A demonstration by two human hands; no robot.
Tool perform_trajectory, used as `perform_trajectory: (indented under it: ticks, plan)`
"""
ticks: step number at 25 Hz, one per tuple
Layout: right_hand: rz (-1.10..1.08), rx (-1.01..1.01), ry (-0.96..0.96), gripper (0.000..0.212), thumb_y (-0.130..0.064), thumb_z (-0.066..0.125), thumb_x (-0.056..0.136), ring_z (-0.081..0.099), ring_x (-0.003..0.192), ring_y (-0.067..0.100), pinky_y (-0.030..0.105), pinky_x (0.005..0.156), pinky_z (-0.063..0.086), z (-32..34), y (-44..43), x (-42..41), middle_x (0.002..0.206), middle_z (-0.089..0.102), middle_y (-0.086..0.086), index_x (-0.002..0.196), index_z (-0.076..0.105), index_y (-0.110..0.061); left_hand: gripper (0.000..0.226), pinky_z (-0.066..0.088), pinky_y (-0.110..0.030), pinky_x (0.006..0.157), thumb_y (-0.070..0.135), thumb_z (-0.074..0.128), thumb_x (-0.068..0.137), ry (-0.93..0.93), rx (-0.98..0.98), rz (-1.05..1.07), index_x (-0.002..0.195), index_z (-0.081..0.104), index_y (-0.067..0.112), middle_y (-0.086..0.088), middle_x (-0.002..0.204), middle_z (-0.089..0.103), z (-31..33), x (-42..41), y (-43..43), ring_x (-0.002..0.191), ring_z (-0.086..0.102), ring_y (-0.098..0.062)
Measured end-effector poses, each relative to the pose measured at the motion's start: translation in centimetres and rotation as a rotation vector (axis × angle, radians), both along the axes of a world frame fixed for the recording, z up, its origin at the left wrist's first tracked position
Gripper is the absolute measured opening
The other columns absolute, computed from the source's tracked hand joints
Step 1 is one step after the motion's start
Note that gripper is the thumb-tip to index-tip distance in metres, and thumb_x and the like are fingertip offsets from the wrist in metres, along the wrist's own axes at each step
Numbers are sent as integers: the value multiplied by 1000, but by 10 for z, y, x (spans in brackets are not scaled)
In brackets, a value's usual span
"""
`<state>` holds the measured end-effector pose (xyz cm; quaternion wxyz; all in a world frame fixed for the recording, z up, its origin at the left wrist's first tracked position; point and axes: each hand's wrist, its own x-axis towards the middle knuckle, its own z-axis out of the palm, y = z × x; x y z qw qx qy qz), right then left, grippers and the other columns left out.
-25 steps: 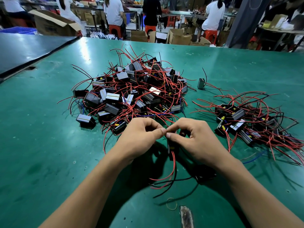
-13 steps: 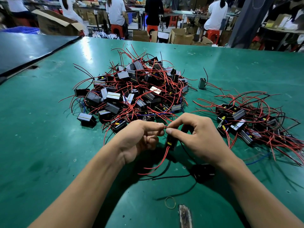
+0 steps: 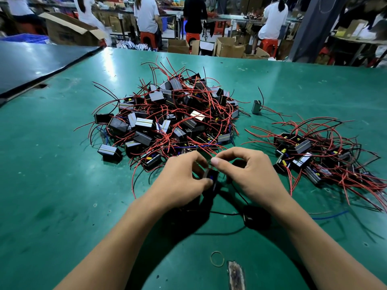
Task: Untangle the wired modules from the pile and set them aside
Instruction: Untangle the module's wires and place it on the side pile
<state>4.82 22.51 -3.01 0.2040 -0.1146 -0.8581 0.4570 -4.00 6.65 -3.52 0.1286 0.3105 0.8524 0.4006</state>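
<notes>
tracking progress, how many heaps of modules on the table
2: the big pile centre, the smaller heap right. A lone module stands apart between them. None seems hidden.

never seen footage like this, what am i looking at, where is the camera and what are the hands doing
There is no machine here: these are a person's two bare hands, filmed by one wide-angle camera worn on the head, looking forward and down. That is why the arms come in from the bottom edge. The green table carries a big tangled pile of small black modules with red and black wires; on the right a smaller group lies apart. One lone module stands between them, further back. The left hand grips a small black module, and the right hand pinches at its upper end; whether it holds a wire there is too small to tell.
</notes>
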Motion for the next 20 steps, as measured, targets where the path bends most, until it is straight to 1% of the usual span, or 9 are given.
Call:
perform_trajectory:
  ticks: [1,3,5,8,11,14,16,18,20]
  plan:
    - [-43,-15,40,16,-40,75,87,51,47,0,15,52,37,0,1,-1,55,63,-16,78,75,-26,29,55,-25,73,32,83,74,54,-36,57,96,66,29,11,82,72,-1,-5,-2,77,68,-6]
    - [-190,-93,184,26,-44,69,91,53,48,8,27,50,42,3,5,-2,56,63,-3,76,73,-23,26,54,-25,74,38,83,73,80,-43,152,92,67,29,10,83,71,-3,-14,-7,79,67,-10]
    - [-326,-144,284,28,-41,64,96,57,48,12,30,52,45,9,15,-6,61,65,4,78,71,-20,26,53,-28,75,39,81,74,131,-4,236,93,69,27,8,81,70,-5,-16,-9,79,65,-13]
    - [-336,-57,106,16,-31,64,97,66,53,5,28,60,56,14,24,-19,60,67,-7,84,71,-25,26,53,-36,75,33,79,78,318,46,334,98,67,23,3,80,67,-6,-12,-7,81,63,-24]
    - [-225,41,-97,22,-39,66,94,65,49,-1,12,48,46,18,25,-42,56,69,-5,77,71,-25,14,54,-37,69,31,76,81,375,167,377,87,67,22,7,67,65,-2,-9,-4,71,64,-21]
    - [-233,68,-252,51,-60,67,85,63,48,8,19,43,45,20,19,-72,53,67,-2,77,76,-11,13,55,-34,68,32,73,84,310,185,247,81,71,19,8,68,69,-2,-5,-1,67,66,-15]
    - [-238,142,-362,69,-71,69,77,63,59,16,26,55,47,19,11,-86,64,67,3,82,75,-2,15,56,-35,71,35,71,85,297,83,103,87,72,20,5,77,73,-4,-2,0,74,67,-18]
    - [-207,207,-392,73,-73,71,72,66,68,20,31,63,53,17,7,-94,70,69,6,81,75,-1,19,55,-35,76,38,68,85,307,-37,25,95,71,23,4,87,74,-6,-2,-1,84,67,-20]
    - [-171,265,-407,66,-67,73,72,65,68,21,33,61,53,17,6,-97,69,69,7,78,74,-2,21,54,-36,78,38,67,85,358,-125,7,102,69,25,3,95,73,-8,-4,0,91,66,-22]
